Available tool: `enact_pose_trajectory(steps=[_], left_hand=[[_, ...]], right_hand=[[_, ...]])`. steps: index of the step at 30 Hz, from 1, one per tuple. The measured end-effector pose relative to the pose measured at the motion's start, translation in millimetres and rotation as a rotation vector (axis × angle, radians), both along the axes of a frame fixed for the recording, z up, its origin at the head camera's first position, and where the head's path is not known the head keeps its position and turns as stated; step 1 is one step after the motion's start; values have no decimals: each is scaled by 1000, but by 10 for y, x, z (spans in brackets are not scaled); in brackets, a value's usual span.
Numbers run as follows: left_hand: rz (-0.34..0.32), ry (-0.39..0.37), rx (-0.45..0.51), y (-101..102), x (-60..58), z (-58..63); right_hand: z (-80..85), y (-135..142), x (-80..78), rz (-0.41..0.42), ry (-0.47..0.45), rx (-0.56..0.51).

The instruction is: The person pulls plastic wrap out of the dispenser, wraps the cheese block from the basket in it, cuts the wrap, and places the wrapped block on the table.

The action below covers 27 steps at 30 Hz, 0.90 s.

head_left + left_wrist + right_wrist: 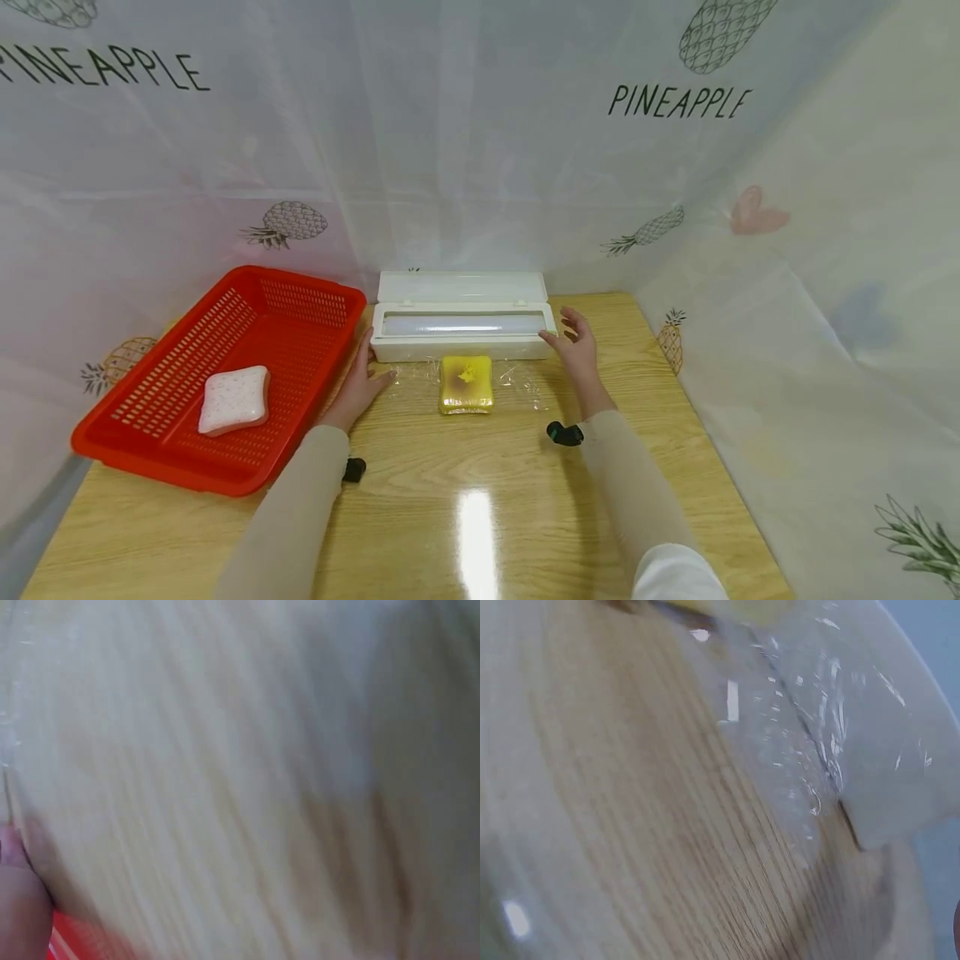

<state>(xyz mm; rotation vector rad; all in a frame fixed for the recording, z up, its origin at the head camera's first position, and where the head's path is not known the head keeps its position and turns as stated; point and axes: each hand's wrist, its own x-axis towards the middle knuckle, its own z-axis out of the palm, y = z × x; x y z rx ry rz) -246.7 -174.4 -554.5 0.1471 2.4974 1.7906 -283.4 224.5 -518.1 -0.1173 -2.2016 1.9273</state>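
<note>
A white cling film dispenser (461, 347) stands at the back of the table, its lid (461, 287) raised and a roll of film (465, 324) inside. My left hand (357, 392) is at the dispenser's left end, fingers along its side and thumb spread out in front. At the other end, my right hand (579, 354) has its thumb at the front corner and its fingers loosely bent above the table. Between them, before the dispenser, lies a yellow bread-slice-shaped piece (467, 385) with a brown patch, clear film (521, 385) spreading to both sides of it.
A red plastic basket (300, 443) sits on the left, holding a pale pink bread-slice-shaped piece (235, 400). The wooden table (420, 508) meets a pineapple-print curtain (480, 167) at the back and right. A wrist camera (565, 433) is by my right wrist.
</note>
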Motion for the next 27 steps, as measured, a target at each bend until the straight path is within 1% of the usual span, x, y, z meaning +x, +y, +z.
enact_pose_trajectory(steps=[2,4,6,10,11,13,15,17,20,24,27], left_hand=[[13,13,17,19,14,11],[32,41,36,43,41,31],[58,61,36,74,89,61],[131,69,-30,128,208,85],[152,63,-45,142,237,86],[186,49,-42,169,307,88],[211,31,-18,194,389,108],[235,16,21,223,472,122],[262,-35,69,293,619,159],[275,-96,87,435,825,197],[263,-124,96,564,962,227]], right_hand=[[66,-46,54,5,35,68],[142,-95,129,43,80,117],[181,-137,190,104,121,134],[206,-232,304,234,168,135],[207,-260,330,260,173,135],[211,-329,392,308,180,169],[204,-402,456,367,179,211],[192,-468,520,425,178,275],[138,-548,584,518,207,383],[71,-641,624,644,283,550],[20,-697,620,730,289,652]])
